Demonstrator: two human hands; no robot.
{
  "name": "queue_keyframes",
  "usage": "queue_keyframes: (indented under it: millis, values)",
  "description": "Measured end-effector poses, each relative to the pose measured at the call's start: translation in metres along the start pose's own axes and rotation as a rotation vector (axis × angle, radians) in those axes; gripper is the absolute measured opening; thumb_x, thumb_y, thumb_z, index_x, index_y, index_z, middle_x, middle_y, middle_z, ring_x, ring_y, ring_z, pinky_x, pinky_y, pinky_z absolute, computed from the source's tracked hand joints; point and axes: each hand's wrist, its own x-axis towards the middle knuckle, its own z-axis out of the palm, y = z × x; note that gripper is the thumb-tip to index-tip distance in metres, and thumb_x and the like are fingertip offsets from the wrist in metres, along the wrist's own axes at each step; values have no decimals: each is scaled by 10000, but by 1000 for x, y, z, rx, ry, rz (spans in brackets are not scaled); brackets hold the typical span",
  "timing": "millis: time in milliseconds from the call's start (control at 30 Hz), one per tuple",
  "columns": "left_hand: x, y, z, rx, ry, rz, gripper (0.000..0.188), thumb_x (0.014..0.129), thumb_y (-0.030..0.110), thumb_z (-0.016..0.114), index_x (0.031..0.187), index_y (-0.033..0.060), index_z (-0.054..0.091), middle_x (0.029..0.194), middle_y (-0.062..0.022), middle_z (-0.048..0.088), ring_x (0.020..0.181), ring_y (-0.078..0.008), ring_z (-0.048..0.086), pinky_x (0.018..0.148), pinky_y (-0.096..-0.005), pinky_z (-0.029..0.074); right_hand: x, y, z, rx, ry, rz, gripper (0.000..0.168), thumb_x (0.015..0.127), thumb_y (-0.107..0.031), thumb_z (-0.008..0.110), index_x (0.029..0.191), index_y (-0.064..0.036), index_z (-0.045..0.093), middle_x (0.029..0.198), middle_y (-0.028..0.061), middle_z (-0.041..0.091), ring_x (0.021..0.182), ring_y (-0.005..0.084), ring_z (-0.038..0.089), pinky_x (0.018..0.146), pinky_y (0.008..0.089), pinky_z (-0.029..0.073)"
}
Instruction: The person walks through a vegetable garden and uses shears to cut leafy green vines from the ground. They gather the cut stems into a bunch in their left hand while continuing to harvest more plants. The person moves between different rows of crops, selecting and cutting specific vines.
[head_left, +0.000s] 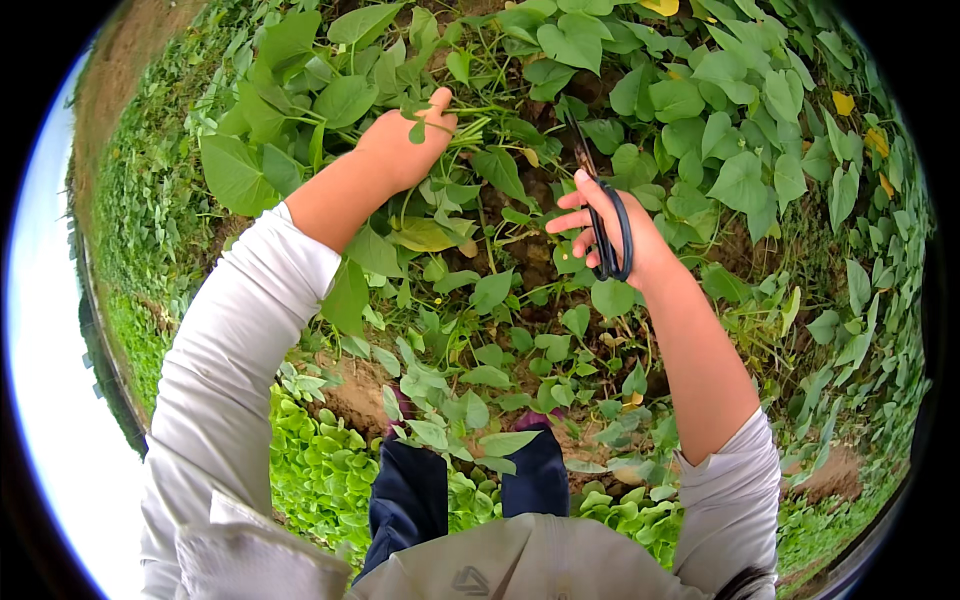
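Observation:
My left hand (409, 146) is closed around a bunch of leafy stems (471, 129), which look like sweet potato shoots. Their cut-looking ends stick out to the right of the fist, and broad heart-shaped leaves (345, 101) spread out on its left. In my right hand (637, 236) is a pair of scissors (583, 154) with dark handles, the thumb near the pivot and several fingers spread. The blades point up and away from me, close together, with their tips among the leaves.
Dense vines (720, 112) with a few yellow leaves (843, 103) cover the bed ahead and to the right. Brown soil (534, 255) shows between the hands. Low bright-green leafy plants (319, 472) grow around my dark trouser legs (536, 472). A dirt strip (124, 67) lies at the far left.

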Motion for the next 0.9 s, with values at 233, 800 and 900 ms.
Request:
queue_keyframes:
  millis: [233, 800, 900]
  values:
    - [-76, 7, 2, 9, 33, -190, 444, 602, -97, 528, 1028, 17, 481, 960, -139, 392, 664, -313, 540, 586, -389, 459, 0, 8, 49, 96, -271, 145, 644, 795, -590, 408, 1012, 14, 464, 769, 124, 610, 481, 103, 509, 438, 229, 450]
    - [-158, 7, 59, -382, 94, -324, 486, 605, -97, 522, 1070, 42, 490, 968, -122, 411, 689, -297, 555, 604, -364, 470, 75, 16, 119, -334, -122, 209, 697, 742, -606, 490, 983, 47, 481, 636, 78, 535, 425, 73, 423, 374, 192, 373]
    - [-168, 6, 66, -410, 98, -341, 482, 609, -92, 520, 1072, 37, 481, 973, -122, 412, 692, -298, 557, 606, -368, 469, 82, 13, 130, -370, -119, 108, 688, 746, -606, 486, 967, 46, 489, 629, 56, 519, 419, 66, 401, 371, 190, 350]
